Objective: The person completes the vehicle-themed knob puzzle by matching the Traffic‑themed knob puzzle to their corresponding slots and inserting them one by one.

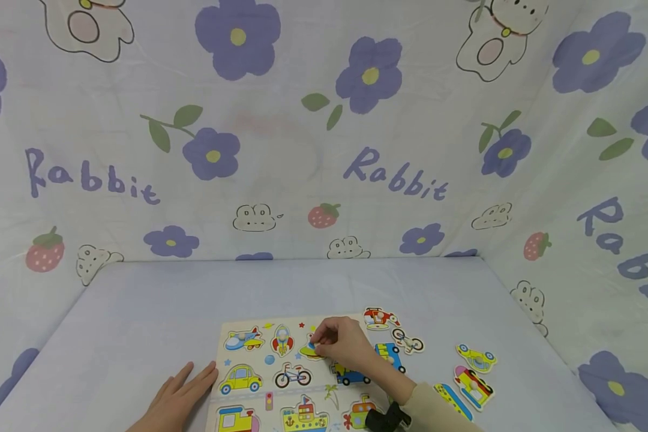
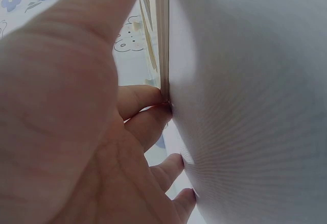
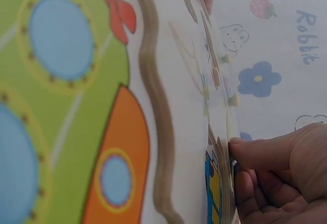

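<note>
My right hand [image 1: 345, 345] reaches over a wooden peg puzzle board [image 1: 240, 358] and pinches the knob of a green and yellow flying saucer puzzle piece [image 1: 308, 353] in its top row. The fingertips cover part of this piece. In the right wrist view, thumb and forefinger meet low over the board, and a green and orange submarine piece [image 3: 125, 132] looms close. Flat on the table, my left hand [image 1: 180, 393] has its fingers spread, with the fingertips against the board's left edge. The left wrist view shows fingertips at the side of the board [image 2: 164, 40].
A rocket [image 1: 283, 342], airplane, car and bicycle picture lie near the saucer. Right of the board are a helicopter piece [image 1: 379, 318], a motorcycle piece [image 1: 408, 341], a yellow car piece [image 1: 476, 358] and a train piece [image 1: 473, 387]. Floral cloth walls [image 1: 281, 180] surround the table.
</note>
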`<state>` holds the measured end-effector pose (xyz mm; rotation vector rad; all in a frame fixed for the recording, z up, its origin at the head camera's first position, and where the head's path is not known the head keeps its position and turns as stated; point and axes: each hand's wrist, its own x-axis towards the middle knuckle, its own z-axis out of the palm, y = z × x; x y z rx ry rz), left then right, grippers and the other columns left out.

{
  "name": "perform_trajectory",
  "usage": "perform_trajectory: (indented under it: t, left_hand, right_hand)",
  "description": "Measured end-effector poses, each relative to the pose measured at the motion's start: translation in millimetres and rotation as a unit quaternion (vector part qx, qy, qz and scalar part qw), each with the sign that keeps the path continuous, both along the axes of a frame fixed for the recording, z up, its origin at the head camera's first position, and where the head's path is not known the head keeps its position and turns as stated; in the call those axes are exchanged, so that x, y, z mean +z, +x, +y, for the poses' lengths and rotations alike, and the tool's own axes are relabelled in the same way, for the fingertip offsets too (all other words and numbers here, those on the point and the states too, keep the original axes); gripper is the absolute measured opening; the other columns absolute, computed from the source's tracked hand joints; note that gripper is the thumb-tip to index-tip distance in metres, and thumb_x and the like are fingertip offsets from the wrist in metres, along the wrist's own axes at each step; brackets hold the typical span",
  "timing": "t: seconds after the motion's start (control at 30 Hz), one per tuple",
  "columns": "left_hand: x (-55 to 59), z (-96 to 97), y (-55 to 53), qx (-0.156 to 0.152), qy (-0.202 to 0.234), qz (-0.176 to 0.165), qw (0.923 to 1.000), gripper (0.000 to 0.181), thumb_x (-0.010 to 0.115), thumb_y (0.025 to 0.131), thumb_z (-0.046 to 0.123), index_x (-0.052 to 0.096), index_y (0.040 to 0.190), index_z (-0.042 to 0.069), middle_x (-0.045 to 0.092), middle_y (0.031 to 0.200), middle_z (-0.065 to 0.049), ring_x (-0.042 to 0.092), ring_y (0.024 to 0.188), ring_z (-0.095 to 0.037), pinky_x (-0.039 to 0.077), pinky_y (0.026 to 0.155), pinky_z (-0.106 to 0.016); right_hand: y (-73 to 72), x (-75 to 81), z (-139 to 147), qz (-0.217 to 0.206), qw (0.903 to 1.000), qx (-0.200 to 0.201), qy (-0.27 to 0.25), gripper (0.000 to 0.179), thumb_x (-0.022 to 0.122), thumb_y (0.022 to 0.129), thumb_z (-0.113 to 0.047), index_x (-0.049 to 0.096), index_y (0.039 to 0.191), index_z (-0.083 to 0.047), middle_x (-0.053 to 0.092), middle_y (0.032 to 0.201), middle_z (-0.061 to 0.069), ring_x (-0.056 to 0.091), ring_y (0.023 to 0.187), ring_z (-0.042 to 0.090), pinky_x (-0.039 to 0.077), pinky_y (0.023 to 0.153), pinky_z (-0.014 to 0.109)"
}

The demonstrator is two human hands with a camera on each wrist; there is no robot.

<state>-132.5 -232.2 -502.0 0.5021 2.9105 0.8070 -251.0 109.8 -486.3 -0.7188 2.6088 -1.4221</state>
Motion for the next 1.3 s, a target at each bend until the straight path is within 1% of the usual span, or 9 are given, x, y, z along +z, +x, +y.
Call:
perform_trajectory:
  t: [0.33,0.5,0.63,0.83,1.03,1.3]
  left_hand:
    - [0.5,0.7,-0.4,-0.002,0.004,-0.007,1.0000,0.119,0.072,0.060,0.081,0.043,0.149,0.007,0.039,0.153,-0.008,0.021,0.140,-0.049,0.018,0.104,-0.074]
    - [-0.6,-0.2,-0.9,-0.005,0.005,-0.003,1.0000,0.119,0.071,0.060,0.082,0.043,0.148,0.007,0.039,0.153,-0.009,0.022,0.139,-0.050,0.019,0.103,-0.075]
    - [-1.7,-1.0,-0.9,-0.007,0.007,0.003,1.0000,0.119,0.070,0.060,0.082,0.044,0.148,0.006,0.040,0.153,-0.010,0.023,0.138,-0.051,0.020,0.102,-0.076]
    - [-2.8,-0.2,-0.5,-0.001,0.003,0.009,1.0000,0.119,0.070,0.059,0.083,0.045,0.147,0.006,0.041,0.152,-0.010,0.024,0.138,-0.051,0.021,0.102,-0.075]
    - [-1.8,0.8,-1.4,0.005,0.002,-0.003,1.0000,0.119,0.071,0.059,0.082,0.045,0.147,0.007,0.041,0.152,-0.009,0.022,0.139,-0.050,0.019,0.104,-0.075]
    - [-3.2,-1.2,-2.2,0.000,0.005,0.000,1.0000,0.118,0.070,0.061,0.082,0.045,0.147,0.006,0.040,0.152,-0.010,0.023,0.138,-0.051,0.019,0.102,-0.076]
  right_hand:
    - [-0.2,0.0,0.1,0.001,1.0000,-0.005,0.005,0.013,0.079,0.081,0.002,0.071,0.085,-0.007,0.066,0.078,-0.002,0.060,0.068,0.014,0.051,0.061,0.024]
    - [0.3,-0.8,0.4,0.010,1.0000,0.000,-0.001,0.013,0.078,0.081,0.004,0.071,0.086,-0.006,0.067,0.079,0.000,0.060,0.068,0.013,0.052,0.061,0.024]
    - [0.0,-1.9,0.4,0.009,1.0000,0.001,-0.003,0.013,0.078,0.081,0.004,0.071,0.086,-0.006,0.067,0.079,0.000,0.060,0.068,0.013,0.052,0.061,0.024]
    - [-0.4,-3.2,0.6,0.010,0.9999,0.003,-0.007,0.013,0.078,0.081,0.003,0.071,0.086,-0.007,0.066,0.079,-0.001,0.060,0.068,0.014,0.052,0.060,0.024]
    - [-1.8,-4.0,0.5,0.015,0.9999,0.004,-0.007,0.013,0.078,0.081,0.002,0.071,0.086,-0.007,0.066,0.078,-0.002,0.060,0.067,0.012,0.052,0.060,0.024]
    - [-1.8,-4.8,0.5,0.009,0.9999,-0.005,0.001,0.013,0.079,0.081,0.001,0.072,0.086,-0.009,0.066,0.078,-0.004,0.060,0.067,0.012,0.052,0.061,0.024]
